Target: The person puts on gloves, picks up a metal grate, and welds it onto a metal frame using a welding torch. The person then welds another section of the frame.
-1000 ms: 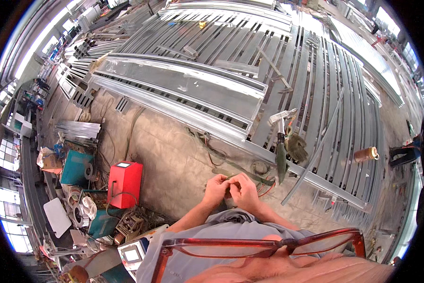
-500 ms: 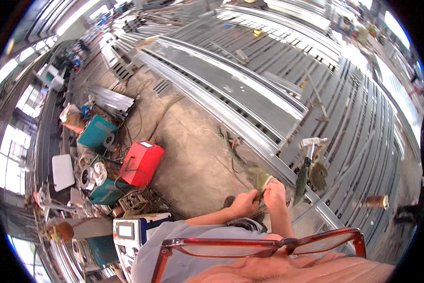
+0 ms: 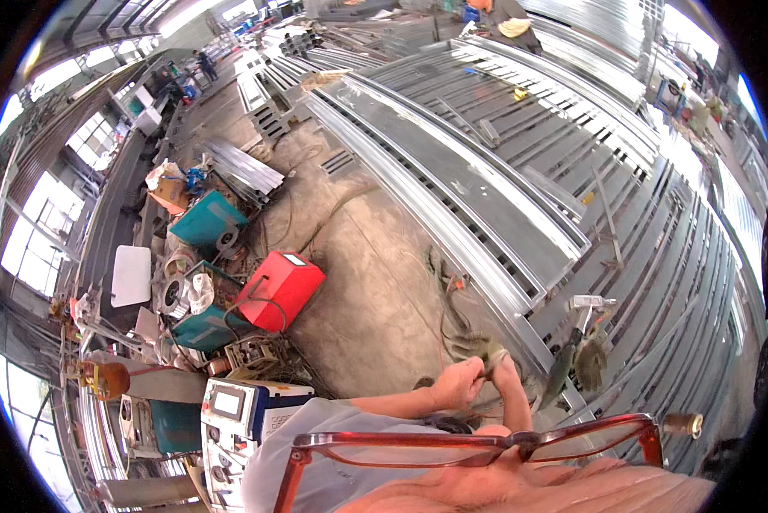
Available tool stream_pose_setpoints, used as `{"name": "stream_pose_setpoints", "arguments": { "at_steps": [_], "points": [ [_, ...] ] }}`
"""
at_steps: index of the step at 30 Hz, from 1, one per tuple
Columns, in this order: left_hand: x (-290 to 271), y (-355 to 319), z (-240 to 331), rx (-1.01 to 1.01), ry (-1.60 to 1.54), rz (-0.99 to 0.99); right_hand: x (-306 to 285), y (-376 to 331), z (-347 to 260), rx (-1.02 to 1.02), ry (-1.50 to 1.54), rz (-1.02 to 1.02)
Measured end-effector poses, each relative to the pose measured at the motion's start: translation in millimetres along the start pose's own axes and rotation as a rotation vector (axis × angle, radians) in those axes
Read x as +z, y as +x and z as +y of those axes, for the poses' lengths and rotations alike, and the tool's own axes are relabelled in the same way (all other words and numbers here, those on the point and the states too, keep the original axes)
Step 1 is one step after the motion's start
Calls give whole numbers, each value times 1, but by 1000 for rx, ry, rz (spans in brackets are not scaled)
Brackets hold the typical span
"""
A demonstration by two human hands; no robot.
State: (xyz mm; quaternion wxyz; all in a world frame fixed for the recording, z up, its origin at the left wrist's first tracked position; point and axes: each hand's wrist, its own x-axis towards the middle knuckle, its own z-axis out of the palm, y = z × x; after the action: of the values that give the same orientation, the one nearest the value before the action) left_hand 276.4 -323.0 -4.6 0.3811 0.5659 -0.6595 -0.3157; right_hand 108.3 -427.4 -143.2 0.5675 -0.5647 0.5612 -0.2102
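Glove: grey-green work glove (image 3: pixel 489 352), held up in front of the chest, above the concrete floor (image 3: pixel 375 282) just off the near edge of the steel frame (image 3: pixel 520 231).
Bearing from fingers: glove sits at the fingertips of both hands, on the far side of them; no gap visible.
Right hand (image 3: pixel 505 374): looks partly inside or against the glove's cuff; fingers mostly hidden by fabric, so can't tell how far in.
Left hand (image 3: pixel 457 383): fingers curled narrow, pinching the glove's near edge from the left.
Nearer hand: both touching; the right is the one covered by it.
Long axis: roughly in line with the right forearm, pointing away from the body toward the frame; small and blurred, so approximate.
Look: limp, crumpled, knit-like, dull grey-green, soiled; no stiff shape.
Nearby: hammer (image 3: pixel 576 329) with pale head lying on the frame's near rail, just right of the hands; dark rag or second glove (image 3: pixel 591 359) beside it; can't tell which.
Left side: red welder box (image 3: pixel 279 289) on the floor, well apart from the hands.
Bottom edge: red glasses frame (image 3: pixel 478 445) cuts across the view.
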Motion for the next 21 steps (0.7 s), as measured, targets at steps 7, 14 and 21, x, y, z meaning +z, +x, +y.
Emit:
{"name": "stream_pose_setpoints", "arguments": {
  "at_steps": [7,14,21],
  "points": [
    [-2,17,1,-222,344,-199,-6,-64,-113,305,632,-144],
    [23,0,-7,-154,370,-225,-6,-4,-84,416,1219,62],
    [-15,28,15,4,229,-59,-13,-13,-114,354,984,62]
  ]
}}
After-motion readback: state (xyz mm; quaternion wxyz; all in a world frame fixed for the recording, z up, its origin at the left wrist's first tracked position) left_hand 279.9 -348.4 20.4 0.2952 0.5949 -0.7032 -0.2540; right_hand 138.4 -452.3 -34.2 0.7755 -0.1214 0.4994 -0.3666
